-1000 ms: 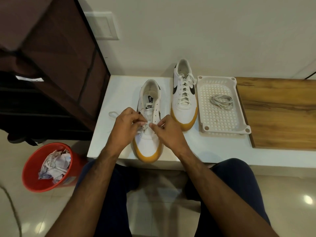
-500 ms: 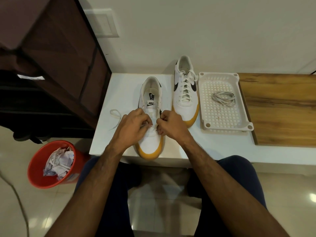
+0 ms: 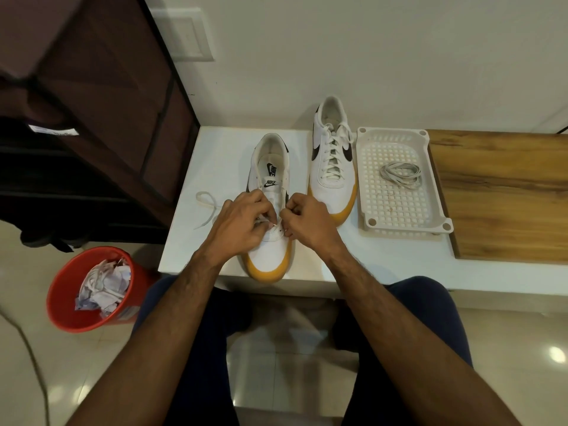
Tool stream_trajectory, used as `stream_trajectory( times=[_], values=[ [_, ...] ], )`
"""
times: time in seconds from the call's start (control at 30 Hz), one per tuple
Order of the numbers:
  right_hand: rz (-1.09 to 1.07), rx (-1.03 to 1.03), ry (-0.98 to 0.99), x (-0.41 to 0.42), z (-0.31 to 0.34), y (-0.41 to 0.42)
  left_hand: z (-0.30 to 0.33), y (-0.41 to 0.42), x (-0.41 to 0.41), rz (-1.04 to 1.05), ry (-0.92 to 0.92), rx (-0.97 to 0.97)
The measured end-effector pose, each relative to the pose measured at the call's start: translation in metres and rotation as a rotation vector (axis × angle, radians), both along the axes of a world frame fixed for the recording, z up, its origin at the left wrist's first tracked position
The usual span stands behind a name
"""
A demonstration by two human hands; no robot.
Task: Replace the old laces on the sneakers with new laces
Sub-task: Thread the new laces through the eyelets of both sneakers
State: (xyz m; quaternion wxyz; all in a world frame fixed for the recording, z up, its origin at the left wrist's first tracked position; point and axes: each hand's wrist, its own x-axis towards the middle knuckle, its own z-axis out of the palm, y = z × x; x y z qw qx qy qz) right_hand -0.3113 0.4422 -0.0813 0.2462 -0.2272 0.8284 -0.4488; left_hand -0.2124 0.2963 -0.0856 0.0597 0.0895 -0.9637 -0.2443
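While the flat white lace (image 3: 266, 223) is pinched by the left hand (image 3: 239, 224) and right hand (image 3: 309, 222) over the near white sneaker with the yellow sole (image 3: 270, 259), both ends should be pulled evenly through the lowest eyelets.

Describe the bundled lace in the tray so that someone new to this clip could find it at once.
Start at the white table, then go to the perforated white tray right of the laced sneaker. The coiled greyish lace lies in the tray's far half. It is the only lace gathered in a bundle and threaded through no shoe.
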Motion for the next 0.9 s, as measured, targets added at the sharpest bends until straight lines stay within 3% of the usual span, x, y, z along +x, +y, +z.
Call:
stream_trajectory(
  times=[0.13,0.33,0.67,0.77,0.9],
  values=[
    [0.031,0.026,0.008,-0.001,0.002,0.004,-0.002,0.001,-0.002,0.011,-0.029,0.036],
    [0.175,0.063,-0.149,-0.004,0.007,0.029,-0.006,0.003,-0.007,0.018,-0.081,0.029],
    [0.084,-0.018,-0.158,0.006,0.001,0.025,-0.015,0.002,-0.013,0.059,-0.094,0.292],
    [0.07,-0.028,-0.156,0.006,0.0,0.024,-0.014,0.001,-0.012,0.156,-0.049,0.447],
    [0.038,-0.051,-0.143,0.008,-0.004,0.024,-0.012,0.0,-0.012,0.261,-0.059,0.512]
  ],
)
